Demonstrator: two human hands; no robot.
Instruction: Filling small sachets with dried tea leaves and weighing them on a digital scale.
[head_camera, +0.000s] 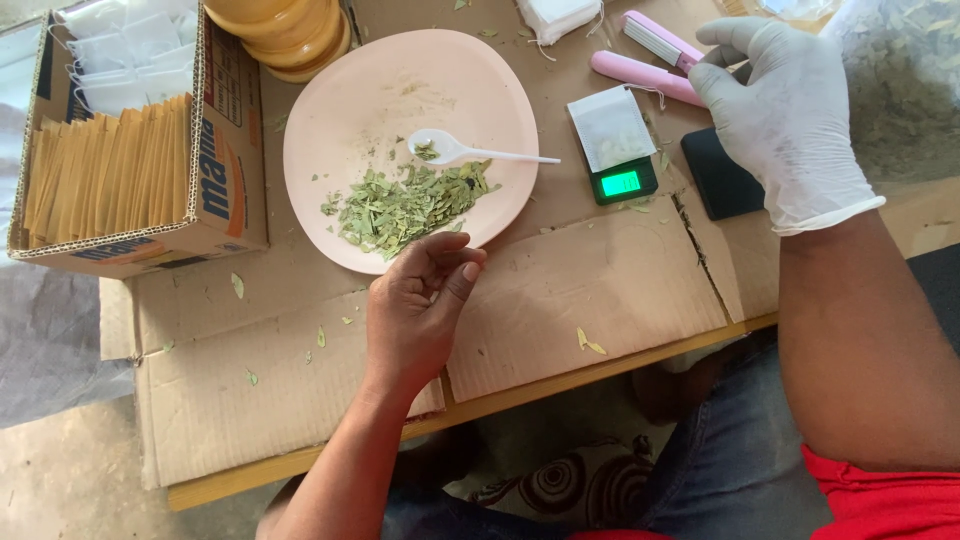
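My left hand (420, 300), bare, rests palm up on the cardboard at the near rim of a pale pink plate (330, 130); its fingers curl in against the thumb and I see nothing in them. The plate holds a heap of dried green leaves (400, 205) and a white plastic spoon (470, 152). My right hand (785, 120), in a white glove, lies spread at the upper right with its fingertips on a pink hand sealer (645, 70), partly over a flat black object (720, 180). Between them stands a small scale (622, 180) with a lit green display and a white sachet (610, 130) on it.
A cardboard box (225, 150) at the left holds tan envelopes (110, 170) and white sachets (130, 50). A yellow jar (290, 35) stands behind the plate. A clear bag of dried leaves (900, 80) fills the top right. Flattened cardboard (600, 290) covers the table, with stray leaf bits.
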